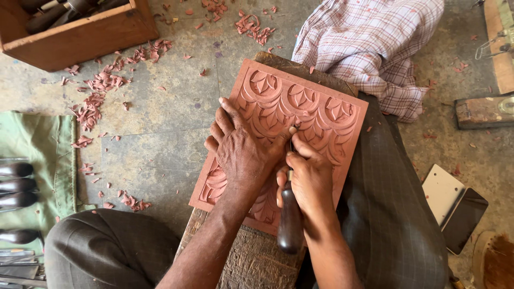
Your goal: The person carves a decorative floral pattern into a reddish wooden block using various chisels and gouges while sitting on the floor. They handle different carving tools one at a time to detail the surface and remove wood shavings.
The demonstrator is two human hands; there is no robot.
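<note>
**2 hands on a carved red panel**

A square reddish panel point(300, 115), cut with leaf and arch patterns, lies tilted on a rough wooden block point(251, 262) between the person's knees. The left hand point(243, 150) rests flat on the panel's lower left part, fingers spread and open, thumb reaching toward the tool's blade. The right hand point(308, 179) sits just beside it, closed tightly around a chisel point(290, 214) with a dark rounded wooden handle; the handle's butt sticks out below the fist, and the thin blade meets the carving near the panel's middle, between the 2 hands.

Reddish shavings point(101, 93) lie scattered over the stone floor to the left. A wooden box point(80, 35) stands at the top left, a checked cloth point(369, 45) at the top right, and more dark-handled tools point(16, 184) lie on a green cloth point(53, 160) at the left edge.
</note>
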